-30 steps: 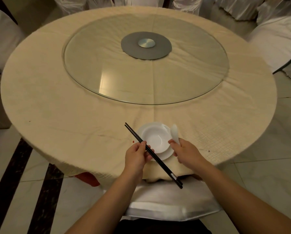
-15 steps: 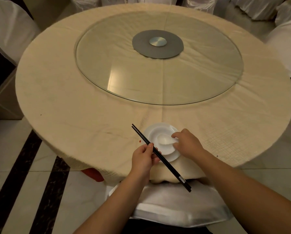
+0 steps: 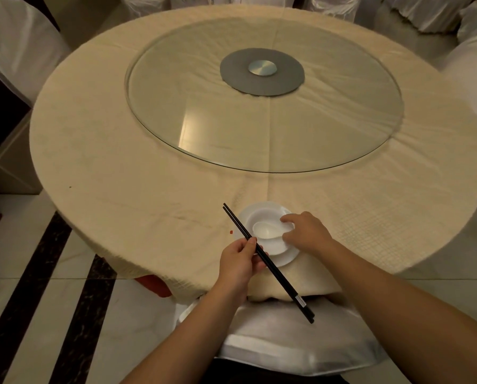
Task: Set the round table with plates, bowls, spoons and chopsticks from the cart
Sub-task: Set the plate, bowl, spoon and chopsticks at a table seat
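A round table (image 3: 121, 167) under a cream cloth fills the view, with a glass turntable (image 3: 265, 128) at its middle, well beyond both hands. White-covered chairs (image 3: 15, 42) ring it on a pale tiled floor with dark stripes. Near the table's near edge, a white plate (image 3: 288, 259) carries a white bowl (image 3: 262, 216), and a white spoon (image 3: 268, 231) lies in the bowl. The right hand (image 3: 308, 232) pinches the spoon's handle (fingers curled over it). Just left, the left hand (image 3: 238, 263) grips black chopsticks (image 3: 279, 275) slanting across the plate's edge.
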Action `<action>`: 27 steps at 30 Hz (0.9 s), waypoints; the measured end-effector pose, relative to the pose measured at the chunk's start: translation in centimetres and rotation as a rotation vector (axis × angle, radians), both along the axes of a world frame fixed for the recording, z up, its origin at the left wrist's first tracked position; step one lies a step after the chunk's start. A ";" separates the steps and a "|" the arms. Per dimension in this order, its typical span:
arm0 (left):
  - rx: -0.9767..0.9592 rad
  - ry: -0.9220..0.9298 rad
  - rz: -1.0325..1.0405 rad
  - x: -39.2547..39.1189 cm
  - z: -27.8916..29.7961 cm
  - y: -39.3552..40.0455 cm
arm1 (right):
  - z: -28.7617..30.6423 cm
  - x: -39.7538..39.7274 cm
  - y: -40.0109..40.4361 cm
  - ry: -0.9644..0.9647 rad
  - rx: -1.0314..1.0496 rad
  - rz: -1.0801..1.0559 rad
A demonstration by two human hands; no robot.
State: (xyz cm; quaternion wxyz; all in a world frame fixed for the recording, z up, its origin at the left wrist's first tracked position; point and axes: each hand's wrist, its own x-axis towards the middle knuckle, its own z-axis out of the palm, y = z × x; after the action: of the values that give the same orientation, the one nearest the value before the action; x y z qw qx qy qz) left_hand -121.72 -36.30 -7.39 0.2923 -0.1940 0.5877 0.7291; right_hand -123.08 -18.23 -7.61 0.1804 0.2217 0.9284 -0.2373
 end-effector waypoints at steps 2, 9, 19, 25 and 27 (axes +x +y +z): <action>-0.003 0.005 -0.011 -0.1 0.0 0.0 | 0.9 0.8 0.1 0.186 0.054 -0.069; 0.062 0.020 0.032 -1.4 0.8 0.9 | 5.3 8.4 -1.2 0.166 -0.559 -0.400; -0.028 0.172 -0.161 -1.9 1.5 4.4 | 5.3 13.2 -1.6 0.062 -0.677 -0.305; 0.027 0.217 -0.270 -1.5 2.7 6.9 | 4.7 13.7 -0.7 0.027 -0.950 -0.440; 0.024 0.222 -0.273 -1.2 2.8 7.4 | 4.1 13.7 -0.1 0.074 -0.997 -0.520</action>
State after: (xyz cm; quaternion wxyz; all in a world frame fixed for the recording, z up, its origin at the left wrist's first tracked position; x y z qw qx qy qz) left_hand -122.95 -28.94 -4.57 0.3242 -0.0270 0.6286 0.7064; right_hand -109.39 -18.36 -3.51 0.1663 0.3224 0.6246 -0.6916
